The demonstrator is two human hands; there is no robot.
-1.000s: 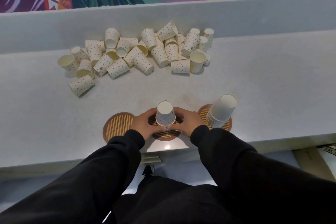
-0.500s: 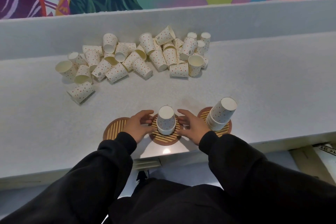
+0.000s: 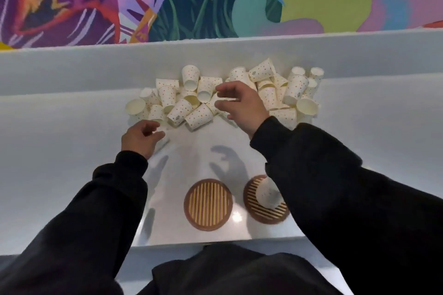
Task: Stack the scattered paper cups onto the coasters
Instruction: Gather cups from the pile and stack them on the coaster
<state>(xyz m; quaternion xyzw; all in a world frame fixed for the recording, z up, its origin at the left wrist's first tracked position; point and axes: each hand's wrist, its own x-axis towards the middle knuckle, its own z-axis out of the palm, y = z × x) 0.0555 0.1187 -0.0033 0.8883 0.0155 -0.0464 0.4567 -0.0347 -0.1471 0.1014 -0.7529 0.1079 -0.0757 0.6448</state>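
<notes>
Landmark: bare coaster (image 3: pixel 208 205), striped, near the front edge of the white counter (image 3: pixel 72 151). Just right of it a second coaster (image 3: pixel 263 217) carries one upside-down cup (image 3: pixel 267 195); the right sleeve (image 3: pixel 335 187) covers that coaster's right edge. Loose cups (image 3: pixel 199 116), dotted, lie heaped well beyond the bare coaster, most on their sides. Right hand (image 3: pixel 244 106) is beyond and slightly right of it, over the heap, thumb and fingers curved with a wide gap, nothing plainly gripped. Left hand (image 3: pixel 140 137) is beyond and left, at the heap's near edge, fingers loosely curled; blurred, cannot tell if it holds a cup.
</notes>
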